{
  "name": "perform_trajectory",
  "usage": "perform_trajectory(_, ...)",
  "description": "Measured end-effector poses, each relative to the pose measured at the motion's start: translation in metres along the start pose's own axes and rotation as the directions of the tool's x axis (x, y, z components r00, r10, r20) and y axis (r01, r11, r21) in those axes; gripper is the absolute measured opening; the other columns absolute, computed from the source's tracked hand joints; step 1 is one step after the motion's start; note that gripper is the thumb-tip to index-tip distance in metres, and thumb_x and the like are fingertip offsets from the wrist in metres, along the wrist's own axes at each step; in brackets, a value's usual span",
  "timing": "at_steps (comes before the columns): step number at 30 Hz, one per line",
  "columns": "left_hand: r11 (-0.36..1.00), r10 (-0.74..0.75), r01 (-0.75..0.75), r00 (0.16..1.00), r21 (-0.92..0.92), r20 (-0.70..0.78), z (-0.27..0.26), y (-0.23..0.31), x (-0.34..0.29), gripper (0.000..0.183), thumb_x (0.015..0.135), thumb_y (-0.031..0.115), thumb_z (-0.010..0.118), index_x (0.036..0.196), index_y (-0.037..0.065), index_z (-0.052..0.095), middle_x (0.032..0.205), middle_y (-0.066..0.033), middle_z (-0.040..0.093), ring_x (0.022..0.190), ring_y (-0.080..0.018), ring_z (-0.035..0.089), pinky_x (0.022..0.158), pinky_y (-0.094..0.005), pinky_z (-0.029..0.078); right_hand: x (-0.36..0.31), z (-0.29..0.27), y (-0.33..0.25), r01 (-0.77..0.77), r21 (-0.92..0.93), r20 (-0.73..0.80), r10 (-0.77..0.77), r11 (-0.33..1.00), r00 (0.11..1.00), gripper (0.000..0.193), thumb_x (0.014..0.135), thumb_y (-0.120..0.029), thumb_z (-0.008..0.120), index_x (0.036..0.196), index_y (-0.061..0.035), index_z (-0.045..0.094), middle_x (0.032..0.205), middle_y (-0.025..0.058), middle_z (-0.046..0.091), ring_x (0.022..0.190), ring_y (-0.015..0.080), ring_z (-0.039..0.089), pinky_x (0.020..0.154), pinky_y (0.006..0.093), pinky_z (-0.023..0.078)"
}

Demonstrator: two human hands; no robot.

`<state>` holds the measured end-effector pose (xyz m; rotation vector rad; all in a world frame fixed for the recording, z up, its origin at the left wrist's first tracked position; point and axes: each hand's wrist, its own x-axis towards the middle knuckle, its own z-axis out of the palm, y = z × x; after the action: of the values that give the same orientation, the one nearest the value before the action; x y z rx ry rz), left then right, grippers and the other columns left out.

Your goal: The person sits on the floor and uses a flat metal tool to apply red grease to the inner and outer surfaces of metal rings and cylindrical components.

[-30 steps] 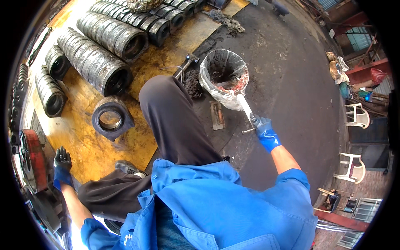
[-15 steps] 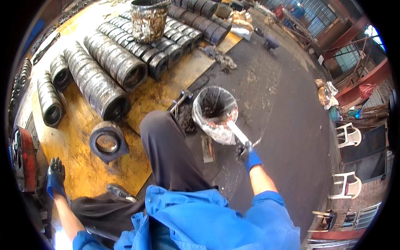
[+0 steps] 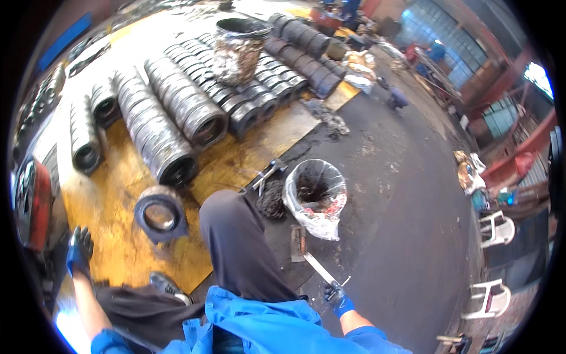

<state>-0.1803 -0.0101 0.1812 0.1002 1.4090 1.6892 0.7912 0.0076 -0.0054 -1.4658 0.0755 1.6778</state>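
My right hand [image 3: 338, 299], in a dark-coated blue glove, is closed round the near end of a long, flat, pale strip [image 3: 320, 269]. The strip's far tip comes beside or over a small trowel [image 3: 297, 245] on the dark floor; I cannot tell if they touch. Past it stands a bucket lined with clear plastic [image 3: 329, 229], with dark and reddish bits inside. My left hand [image 3: 80, 251], gloved alike, is held out at the left with fingers stretched and nothing in it. Between that hand and my knee, a thick dark ring-shaped part [image 3: 140, 215] rests on the yellow sheet [image 3: 112, 203].
Rows of dark ring parts [image 3: 150, 133] lie beyond on the yellow sheet, a grimy bucket [image 3: 239, 62] on top of some. A metal hand tool [image 3: 268, 176] and a dark clump [image 3: 272, 200] sit by the lined bucket. White chairs [image 3: 492, 300] stand at the right.
My right hand has drawn back toward my body, and the strip's tip has come out of the lined bucket to the trowel. The whole view has shifted; my left hand stays held out.
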Motion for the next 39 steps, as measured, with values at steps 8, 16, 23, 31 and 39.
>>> perform_trajectory(8,0.918,0.024,-0.017,1.000,0.396,-0.013,0.124,0.023,-0.033,0.056,0.097,0.041,0.045,0.142,0.010,0.035,0.141,-0.0112,0.045,0.129,-0.0251,0.042,0.109,-0.0379,0.031,-0.004,0.140,-0.057,0.030,0.015,0.225,-0.032,0.999,0.974,0.026,0.093,-0.031,0.054,0.097,-0.0067,0.062,0.068,-0.0016,0.053,0.051,0.0081,0.040,0.047,0.0267,0.036)
perform_trajectory(16,0.826,0.362,-0.308,0.932,0.473,-0.026,0.136,0.032,-0.026,0.038,0.096,0.029,0.048,0.131,0.012,0.050,0.109,-0.0033,0.067,0.086,-0.0106,0.064,0.076,-0.0262,0.050,-0.088,0.396,-0.184,0.553,-0.019,0.736,-0.363,0.833,0.572,0.040,0.096,-0.030,0.050,0.119,0.0026,0.055,0.073,0.0030,0.056,0.061,0.0108,0.045,0.051,0.0254,0.039)
perform_trajectory(23,0.851,0.429,-0.483,0.866,0.207,0.258,0.202,0.039,-0.013,0.050,0.087,0.008,0.057,0.135,0.002,0.044,0.098,-0.0182,0.068,0.072,-0.0178,0.065,0.065,-0.0290,0.054,-0.146,0.606,-0.123,0.892,-0.253,0.945,-0.103,0.374,0.311,0.043,0.097,-0.030,0.048,0.114,0.0080,0.057,0.073,0.0066,0.060,0.066,0.0112,0.057,0.053,0.0229,0.050)
perform_trajectory(31,0.491,0.642,-0.514,0.760,0.704,0.106,0.193,0.031,-0.075,0.044,0.085,0.016,0.054,0.125,-0.004,0.053,0.099,-0.0193,0.067,0.080,-0.0208,0.065,0.072,-0.0316,0.052,-0.055,0.665,0.065,0.747,-0.648,0.677,0.338,-0.147,0.654,0.023,0.091,-0.008,0.056,0.113,-0.0026,0.063,0.083,0.0059,0.067,0.064,0.0104,0.056,0.056,0.0231,0.047)
perform_trajectory(39,0.429,0.654,-0.429,0.755,0.795,0.055,0.179,0.034,-0.083,0.043,0.087,0.019,0.054,0.126,0.001,0.053,0.101,-0.0164,0.068,0.082,-0.0209,0.065,0.075,-0.0322,0.052,-0.040,0.699,0.127,0.778,-0.256,0.623,0.517,-0.574,0.587,0.022,0.085,-0.015,0.058,0.104,-0.0085,0.067,0.064,0.0048,0.061,0.055,0.0116,0.055,0.055,0.0297,0.046)
